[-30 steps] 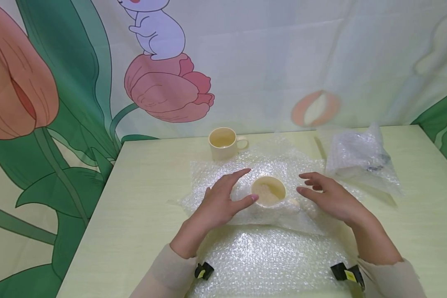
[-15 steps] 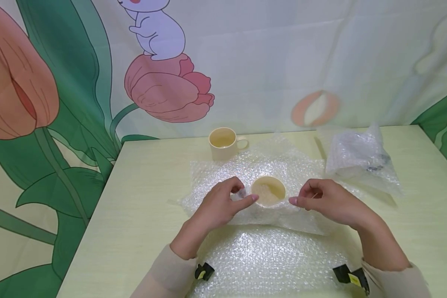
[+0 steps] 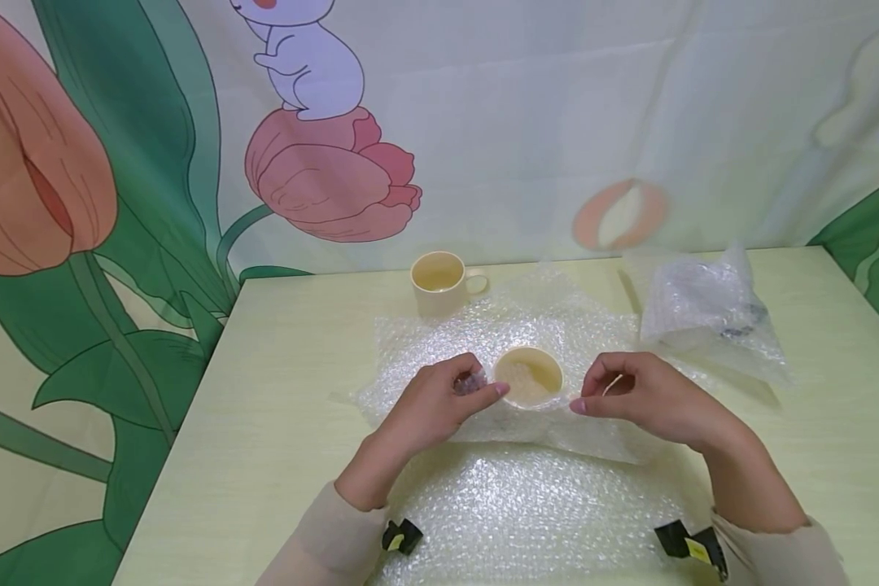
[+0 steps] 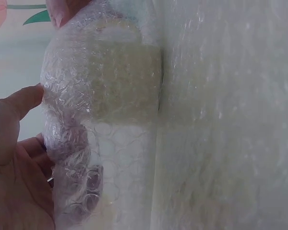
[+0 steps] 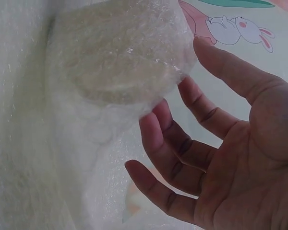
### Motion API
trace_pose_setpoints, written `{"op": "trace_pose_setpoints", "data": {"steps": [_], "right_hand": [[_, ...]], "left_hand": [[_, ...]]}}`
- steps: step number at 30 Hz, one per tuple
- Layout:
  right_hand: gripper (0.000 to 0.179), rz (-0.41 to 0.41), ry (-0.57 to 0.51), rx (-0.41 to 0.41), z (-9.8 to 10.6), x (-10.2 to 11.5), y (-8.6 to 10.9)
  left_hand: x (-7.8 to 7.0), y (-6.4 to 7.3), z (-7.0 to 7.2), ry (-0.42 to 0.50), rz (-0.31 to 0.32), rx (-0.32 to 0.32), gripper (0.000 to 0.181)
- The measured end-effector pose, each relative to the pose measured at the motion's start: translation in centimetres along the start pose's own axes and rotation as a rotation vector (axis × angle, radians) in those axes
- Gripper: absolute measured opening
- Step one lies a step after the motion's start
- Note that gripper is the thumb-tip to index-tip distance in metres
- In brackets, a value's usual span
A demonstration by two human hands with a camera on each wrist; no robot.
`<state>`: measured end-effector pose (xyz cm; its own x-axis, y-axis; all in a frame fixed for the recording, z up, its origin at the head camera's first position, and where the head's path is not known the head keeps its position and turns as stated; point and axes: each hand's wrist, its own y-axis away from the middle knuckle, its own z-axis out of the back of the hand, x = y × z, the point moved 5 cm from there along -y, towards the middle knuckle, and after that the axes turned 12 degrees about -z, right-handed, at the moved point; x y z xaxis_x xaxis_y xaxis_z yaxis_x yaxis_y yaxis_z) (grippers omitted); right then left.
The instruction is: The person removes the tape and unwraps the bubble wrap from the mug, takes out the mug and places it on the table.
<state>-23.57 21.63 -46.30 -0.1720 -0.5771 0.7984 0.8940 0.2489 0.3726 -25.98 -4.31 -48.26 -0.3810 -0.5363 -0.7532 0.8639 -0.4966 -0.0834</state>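
A cream mug [image 3: 531, 376] stands upright near the table's middle, with bubble wrap [image 3: 593, 325] under it and drawn up over its near side. To the mug's left, my left hand [image 3: 432, 407] grips a crumpled fold of the wrap, its thumb near the rim. My right hand [image 3: 652, 399] pinches the wrap's edge by the handle on the other side. Through the clear film the mug's wrapped side [image 4: 125, 81] shows in the left wrist view. The right wrist view has the covered handle [image 5: 120, 81] beside my curled fingers [image 5: 182, 143].
A second cream mug [image 3: 439, 285] stands behind, its handle to the right. At the back right lies a bundle in bubble wrap [image 3: 703, 301]. Another bubble wrap sheet [image 3: 535, 513] covers the table's [image 3: 264, 407] front. A printed cloth [image 3: 498, 122] hangs behind.
Both hands were spread around the mug a second ago. Their fingers have since curled in and taken hold of the wrap at either side; the right hand came slightly inward. The mug has stayed put.
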Motion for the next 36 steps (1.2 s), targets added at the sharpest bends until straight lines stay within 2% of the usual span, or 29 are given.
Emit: {"op": "trace_pose_setpoints", "data": {"steps": [6, 14, 22, 29, 36], "right_hand": [[0.018, 0.026, -0.016, 0.018, -0.2, 0.3, 0.0], [0.015, 0.034, -0.027, 0.013, -0.1, 0.1, 0.0], [0.016, 0.039, -0.053, 0.043, -0.2, 0.1, 0.1], [0.017, 0.037, -0.061, 0.072, -0.2, 0.1, 0.2], [0.016, 0.061, -0.079, 0.1, -0.5, 0.3, 0.3]], "left_hand": [[0.0, 0.0, 0.0, 0.002, -0.021, -0.001, 0.033], [0.0, 0.0, 0.2, 0.015, -0.034, -0.007, 0.033], [-0.3, 0.2, 0.4, 0.02, -0.047, -0.012, 0.033], [-0.8, 0.2, 0.7, 0.031, -0.089, -0.017, 0.031], [-1.0, 0.2, 0.9, 0.063, -0.121, -0.01, 0.04]]}}
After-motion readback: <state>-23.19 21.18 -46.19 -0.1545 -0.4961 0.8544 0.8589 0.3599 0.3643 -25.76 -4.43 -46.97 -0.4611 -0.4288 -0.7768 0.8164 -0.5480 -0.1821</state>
